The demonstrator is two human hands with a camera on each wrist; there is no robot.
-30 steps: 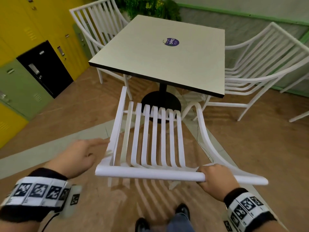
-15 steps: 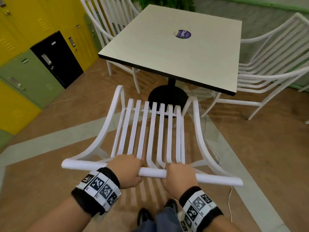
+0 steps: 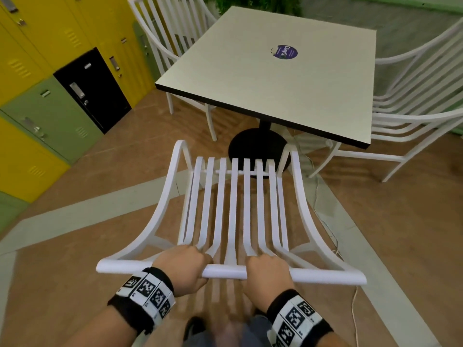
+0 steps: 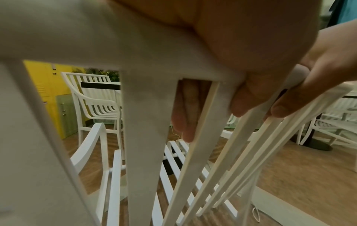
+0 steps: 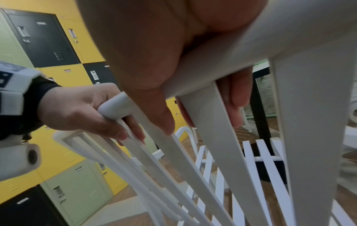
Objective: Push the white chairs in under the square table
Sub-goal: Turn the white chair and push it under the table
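White chair [image 3: 231, 209], the near one, sits on the floor just short of the desk [image 3: 270, 78], seat front pointing at the black pedestal base [image 3: 258, 146] but not yet under the top. Both hands grip its top rail [image 3: 225, 271] side by side near the middle: left hand [image 3: 184, 267] and right hand [image 3: 268, 272], fingers wrapped over the front between the back slats, thumbs behind, as both wrist views show. Central, paired grip likely chosen so the push runs straight w/o the chair yawing.

Farther on, a thin cable [image 3: 323, 216] lies on the floor right of the chair, beside its right legs; could snag.

Beyond: second chair [image 3: 172, 38] at the desk's far-left side, third chair [image 3: 411, 108] at the right, both partly tucked. Lockers [image 3: 50, 71] line the left wall.
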